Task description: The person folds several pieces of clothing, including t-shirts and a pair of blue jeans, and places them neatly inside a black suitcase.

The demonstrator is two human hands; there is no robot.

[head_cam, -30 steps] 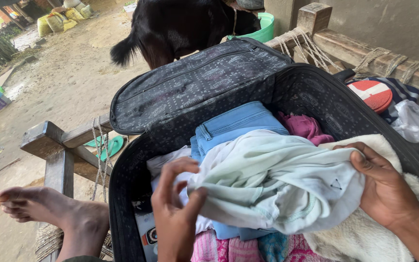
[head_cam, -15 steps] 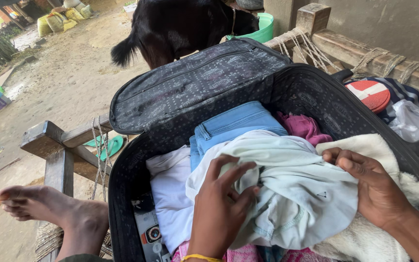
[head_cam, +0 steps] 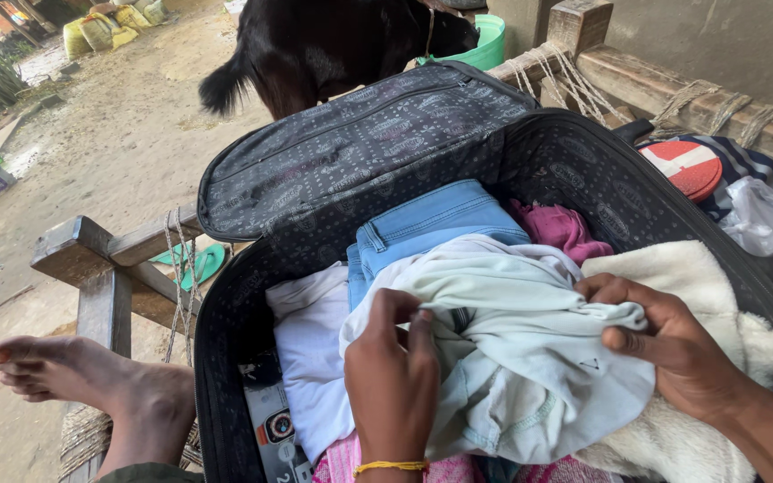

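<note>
Head view: both hands are bunching a pale mint garment [head_cam: 530,358] that lies on top of the clothes in an open black suitcase [head_cam: 225,358]. The left hand [head_cam: 393,376], with a yellow band at the wrist, has its fingers [head_cam: 422,326] pinched together on a fold at the garment's 9 o'clock edge. The right hand [head_cam: 673,344] grips the cloth at 3 o'clock, fingers curled tight around a gathered ridge. Under the garment, at 12 o'clock, sit folded blue jeans [head_cam: 431,219], with a magenta cloth [head_cam: 561,228] just beside them at 1 o'clock. A cream fleece [head_cam: 726,304] lies beneath the right hand, and a white cloth [head_cam: 310,349] at 9 o'clock. The suitcase lid [head_cam: 351,152] leans back at 11 o'clock; behind it stands a black animal [head_cam: 315,49], perhaps a goat. A bare foot [head_cam: 91,385] rests on the wooden bed frame [head_cam: 100,268] at 8 o'clock.
</note>
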